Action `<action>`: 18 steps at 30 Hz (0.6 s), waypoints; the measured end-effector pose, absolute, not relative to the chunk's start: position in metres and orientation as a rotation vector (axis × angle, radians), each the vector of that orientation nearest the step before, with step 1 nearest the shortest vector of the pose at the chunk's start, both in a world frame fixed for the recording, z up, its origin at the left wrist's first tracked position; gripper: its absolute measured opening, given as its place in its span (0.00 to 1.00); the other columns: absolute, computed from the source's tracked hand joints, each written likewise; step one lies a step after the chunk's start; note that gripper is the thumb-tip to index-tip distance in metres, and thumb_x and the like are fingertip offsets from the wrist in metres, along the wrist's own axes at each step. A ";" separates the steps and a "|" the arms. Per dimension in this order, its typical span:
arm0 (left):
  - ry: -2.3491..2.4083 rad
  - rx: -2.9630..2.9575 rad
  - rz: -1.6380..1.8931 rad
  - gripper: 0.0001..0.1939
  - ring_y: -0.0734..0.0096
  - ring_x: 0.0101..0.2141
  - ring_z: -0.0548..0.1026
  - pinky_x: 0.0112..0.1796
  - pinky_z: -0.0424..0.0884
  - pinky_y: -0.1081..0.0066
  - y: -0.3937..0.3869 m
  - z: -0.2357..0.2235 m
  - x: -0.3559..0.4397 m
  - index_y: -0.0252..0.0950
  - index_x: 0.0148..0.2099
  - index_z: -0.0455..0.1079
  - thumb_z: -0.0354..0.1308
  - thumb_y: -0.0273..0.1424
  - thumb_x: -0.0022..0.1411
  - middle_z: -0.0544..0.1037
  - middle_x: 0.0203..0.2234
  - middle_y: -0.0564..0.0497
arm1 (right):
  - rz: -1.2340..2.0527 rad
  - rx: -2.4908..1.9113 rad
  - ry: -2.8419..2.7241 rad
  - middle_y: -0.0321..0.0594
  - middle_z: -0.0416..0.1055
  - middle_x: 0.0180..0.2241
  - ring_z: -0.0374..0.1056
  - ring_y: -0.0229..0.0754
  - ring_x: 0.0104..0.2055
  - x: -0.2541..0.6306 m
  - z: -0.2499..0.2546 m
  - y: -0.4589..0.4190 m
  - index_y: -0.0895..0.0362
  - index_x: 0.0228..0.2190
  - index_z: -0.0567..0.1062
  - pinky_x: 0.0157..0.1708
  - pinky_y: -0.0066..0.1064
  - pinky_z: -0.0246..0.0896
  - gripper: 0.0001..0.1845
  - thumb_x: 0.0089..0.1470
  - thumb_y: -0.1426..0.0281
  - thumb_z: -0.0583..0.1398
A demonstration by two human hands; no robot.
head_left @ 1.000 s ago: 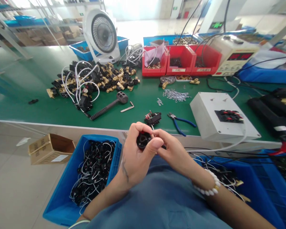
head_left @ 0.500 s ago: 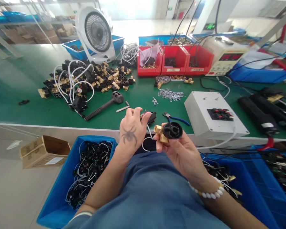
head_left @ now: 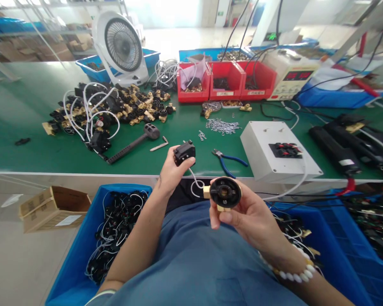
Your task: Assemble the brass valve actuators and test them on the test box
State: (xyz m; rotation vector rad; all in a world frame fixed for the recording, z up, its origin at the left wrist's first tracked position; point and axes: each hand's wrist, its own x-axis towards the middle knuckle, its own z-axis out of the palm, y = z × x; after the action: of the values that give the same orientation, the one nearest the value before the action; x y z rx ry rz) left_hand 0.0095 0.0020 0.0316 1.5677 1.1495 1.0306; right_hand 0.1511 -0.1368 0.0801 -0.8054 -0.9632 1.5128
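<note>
Left hand [head_left: 170,172] — clamped on a black module [head_left: 184,153], thumb on its near right side, at the near edge of the green table [head_left: 22,110]. White cable [head_left: 196,182], looping down from under the module.

Right hand [head_left: 245,210] — clamped on a brass fitting with a round black cap [head_left: 225,192], held nearer than the table edge, open face of the cap up. Fitting and module apart, the fitting to the right and nearer.

Pliers, blue-handled [head_left: 221,159]: on the table, right of the module, jaws spread. Hammer [head_left: 129,147]: left of the module, head to the far right. Clips [head_left: 223,126], metal, in a loose heap beyond the pliers. Grey box [head_left: 258,142]: right of the pliers. Heap of brass and black parts [head_left: 148,108]: far left of the module, beyond the hammer.

Red bins [head_left: 193,97], three, abreast: far side. Fan [head_left: 124,44], white: far left. Blue crate [head_left: 79,242] of black parts and white wires: near left, below table level.
</note>
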 end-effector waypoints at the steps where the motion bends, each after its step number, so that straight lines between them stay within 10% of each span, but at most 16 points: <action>1: 1.080 1.472 1.055 0.20 0.64 0.42 0.79 0.44 0.76 0.62 -0.003 0.038 0.006 0.35 0.54 0.62 0.55 0.40 0.64 0.78 0.45 0.43 | 1.501 -0.806 -0.966 0.34 0.75 0.33 0.73 0.35 0.30 0.151 0.080 -0.136 0.51 0.45 0.75 0.34 0.28 0.74 0.20 0.52 0.66 0.73; 5: 0.731 0.949 1.137 0.28 0.60 0.42 0.81 0.45 0.77 0.62 -0.027 0.069 0.002 0.35 0.52 0.67 0.55 0.54 0.65 0.80 0.43 0.42 | 1.462 -0.912 -1.001 0.37 0.77 0.36 0.74 0.36 0.34 0.148 0.078 -0.133 0.54 0.45 0.77 0.38 0.28 0.74 0.20 0.52 0.63 0.73; 18: 0.640 1.636 1.323 0.28 0.52 0.66 0.64 0.66 0.60 0.52 -0.058 0.077 -0.013 0.49 0.71 0.57 0.50 0.44 0.72 0.67 0.67 0.52 | 1.542 -0.889 -0.900 0.40 0.79 0.37 0.73 0.36 0.28 0.139 0.077 -0.133 0.53 0.50 0.75 0.29 0.28 0.71 0.23 0.57 0.55 0.68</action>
State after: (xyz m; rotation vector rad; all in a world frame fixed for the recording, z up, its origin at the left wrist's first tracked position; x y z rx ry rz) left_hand -0.0131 -0.0583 0.0767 1.6359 0.6402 1.3228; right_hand 0.1391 -0.1334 0.0770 -0.8885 -0.8997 1.5416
